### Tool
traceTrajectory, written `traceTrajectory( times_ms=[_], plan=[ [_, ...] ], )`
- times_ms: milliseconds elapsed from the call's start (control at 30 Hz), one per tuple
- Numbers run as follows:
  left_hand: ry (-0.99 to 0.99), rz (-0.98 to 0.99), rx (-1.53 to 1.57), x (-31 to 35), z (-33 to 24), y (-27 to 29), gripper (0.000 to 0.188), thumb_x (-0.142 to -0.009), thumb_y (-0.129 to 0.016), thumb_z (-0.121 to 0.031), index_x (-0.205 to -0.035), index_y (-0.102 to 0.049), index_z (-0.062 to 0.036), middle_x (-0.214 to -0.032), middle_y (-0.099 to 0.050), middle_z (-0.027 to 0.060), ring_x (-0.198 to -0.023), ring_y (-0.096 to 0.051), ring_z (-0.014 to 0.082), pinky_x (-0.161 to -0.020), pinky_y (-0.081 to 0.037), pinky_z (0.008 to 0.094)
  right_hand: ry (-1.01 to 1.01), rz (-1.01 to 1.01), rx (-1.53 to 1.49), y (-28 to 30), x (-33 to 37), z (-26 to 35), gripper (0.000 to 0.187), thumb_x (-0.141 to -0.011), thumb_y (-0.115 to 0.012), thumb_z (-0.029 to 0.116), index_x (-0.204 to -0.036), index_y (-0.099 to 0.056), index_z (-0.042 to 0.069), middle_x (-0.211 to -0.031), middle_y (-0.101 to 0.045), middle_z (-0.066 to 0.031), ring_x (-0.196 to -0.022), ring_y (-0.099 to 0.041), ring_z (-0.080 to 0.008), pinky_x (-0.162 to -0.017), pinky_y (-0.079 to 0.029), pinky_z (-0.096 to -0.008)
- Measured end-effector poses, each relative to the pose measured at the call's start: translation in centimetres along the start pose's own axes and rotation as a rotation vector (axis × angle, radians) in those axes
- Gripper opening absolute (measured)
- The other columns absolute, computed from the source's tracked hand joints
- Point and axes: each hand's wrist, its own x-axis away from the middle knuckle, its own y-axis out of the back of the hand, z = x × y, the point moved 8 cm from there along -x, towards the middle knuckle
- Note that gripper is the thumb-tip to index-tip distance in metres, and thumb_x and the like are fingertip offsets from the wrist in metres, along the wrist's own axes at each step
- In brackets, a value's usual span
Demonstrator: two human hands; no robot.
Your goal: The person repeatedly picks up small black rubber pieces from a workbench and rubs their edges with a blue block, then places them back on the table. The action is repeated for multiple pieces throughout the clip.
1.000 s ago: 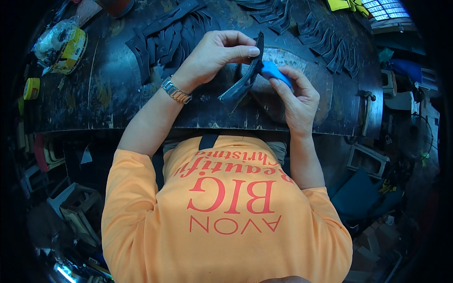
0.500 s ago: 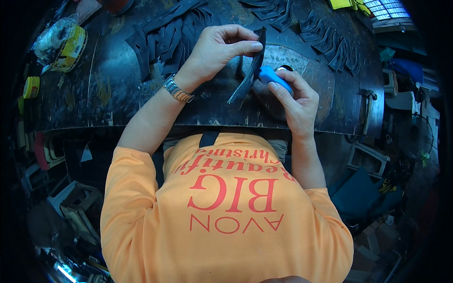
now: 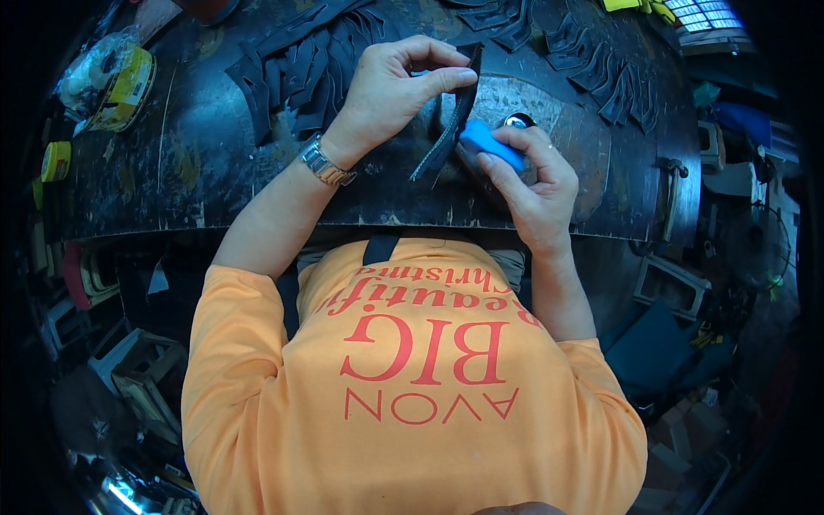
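Note:
My left hand (image 3: 396, 90) is closed, pinching the upper end of a narrow black strip (image 3: 457, 116) between thumb and fingers. Light stitching runs along the strip's edge, and its lower end hangs free above the table. In my right hand (image 3: 542, 182) is a smooth, blue, rounded block (image 3: 493, 146), held between thumb and fingers. Its left end meets the strip's side or lies very close to it; I cannot tell which. Just behind the block shows a small round thing with a shiny rim (image 3: 518, 122), partly hidden by my fingers.
The dark, worn table (image 3: 172, 197) bears a heap of black strips (image 3: 318, 64) on the left and rows of black pieces (image 3: 601, 73) at the right. A yellow tub (image 3: 129, 86) with clear plastic and a smaller yellow tin (image 3: 57, 160) stand at the left edge.
My right hand has shifted slightly left with the blue block, along the strip. The left hand keeps its pinch and has moved up very slightly.

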Motion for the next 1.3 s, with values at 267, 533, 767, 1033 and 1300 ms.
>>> traceTrajectory(
  times_ms=[267, 533, 767, 1033, 1300],
  plan=[
    [-0.017, -0.023, -0.072, 0.0, -0.3, 0.3, 0.019, -0.080, -0.073, -0.015, -0.095, -0.071, -0.0029, -0.090, -0.069, 0.0066, -0.082, -0.064, 0.0111, -0.074, -0.051, 0.0227, 0.047, 0.040, 0.003, -0.8, 0.2, 0.8, 0.017, -0.075, -0.071, 0.006, -0.090, -0.066, 0.001, -0.077, -0.060, -0.0080, -0.069, -0.055, -0.0178, -0.063, -0.043, -0.0284],
    [0.015, -0.046, -0.046, 0.1, 0.1, 0.7, 0.019, -0.081, -0.072, -0.013, -0.096, -0.069, -0.0010, -0.089, -0.068, 0.0056, -0.079, -0.063, 0.0098, -0.073, -0.050, 0.0208, -0.003, 0.079, -0.093, -1.1, 0.1, 0.3, 0.021, -0.076, -0.071, 0.003, -0.096, -0.066, 0.001, -0.085, -0.062, -0.0069, -0.078, -0.057, -0.0144, -0.070, -0.043, -0.0252],
    [0.319, -0.092, 0.408, -1.4, 1.5, 0.6, 0.020, -0.084, -0.069, -0.012, -0.102, -0.065, -0.0026, -0.092, -0.066, 0.0049, -0.087, -0.064, 0.0104, -0.078, -0.053, 0.0246, -0.084, -0.377, -0.203, 7.2, 0.0, -4.9, 0.021, -0.078, -0.070, 0.002, -0.098, -0.065, 0.001, -0.088, -0.062, -0.0038, -0.081, -0.057, -0.0106, -0.074, -0.045, -0.0232],
    [0.223, 0.200, 0.125, -9.1, -0.9, -7.0, 0.034, -0.085, -0.068, -0.027, -0.109, -0.064, -0.0032, -0.096, -0.064, 0.0029, -0.089, -0.062, 0.0109, -0.088, -0.049, 0.0275, -0.277, -0.788, -0.572, 12.6, 3.9, -12.8, 0.020, -0.083, -0.067, 0.004, -0.102, -0.062, 0.000, -0.084, -0.058, -0.0010, -0.069, -0.052, -0.0062, -0.064, -0.043, -0.0188],
    [0.367, 0.221, -0.004, -16.3, 5.6, -17.5, 0.027, -0.081, -0.073, -0.024, -0.099, -0.069, -0.0048, -0.094, -0.068, 0.0074, -0.082, -0.064, 0.0146, -0.069, -0.047, 0.0215, -0.193, -0.823, -0.762, 13.0, 4.9, -13.3, 0.020, -0.084, -0.066, 0.005, -0.103, -0.061, 0.000, -0.084, -0.059, -0.0024, -0.067, -0.052, -0.0076, -0.064, -0.043, -0.0195]
  ],
)
